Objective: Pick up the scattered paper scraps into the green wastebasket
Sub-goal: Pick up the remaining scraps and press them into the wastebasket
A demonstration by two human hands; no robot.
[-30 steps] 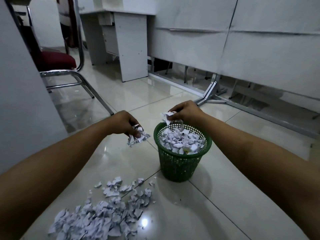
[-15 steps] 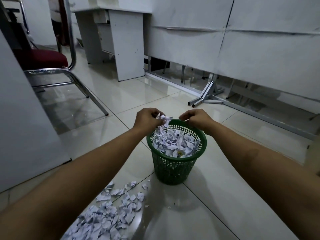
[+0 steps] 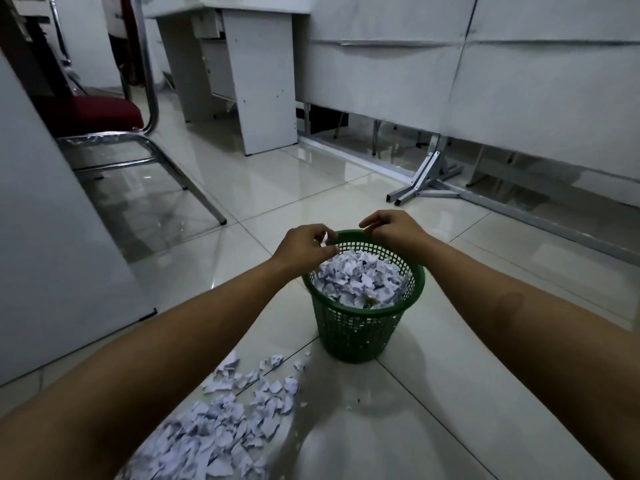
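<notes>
The green wastebasket (image 3: pixel 360 327), heaped with scraps, is flanked by bare tile. Over its far rim, a scrap (image 3: pixel 325 239) is pinched by the left hand (image 3: pixel 304 249); the right hand (image 3: pixel 393 227) is loosely curled, nothing seen held. The loose scraps (image 3: pixel 221 434) are spread at near left.

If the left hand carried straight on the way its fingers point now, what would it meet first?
Probably the right hand: the left hand points rightward across the green wastebasket's far rim. Depth is unclear; slightly lower, it meets the rim instead.
</notes>
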